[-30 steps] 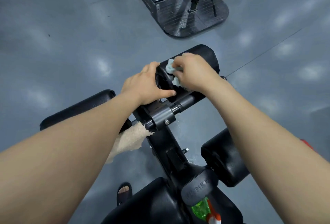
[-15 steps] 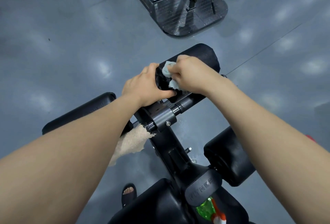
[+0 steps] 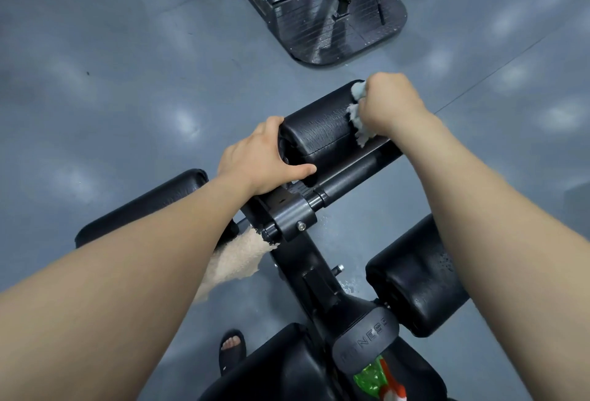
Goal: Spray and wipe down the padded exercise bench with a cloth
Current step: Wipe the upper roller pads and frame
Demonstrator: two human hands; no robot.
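Bunching the limp, soft cloth under curled fingers, the right hand is pressing it onto the roller pad; the left hand is clamping the pad's end, probably stopping it turning.

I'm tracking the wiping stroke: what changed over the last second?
The right hand, gripping the cloth, slid along the roller pad from beside the left hand out to the pad's far end. The left hand kept holding the pad's inner end; the beige towel stayed below its forearm.
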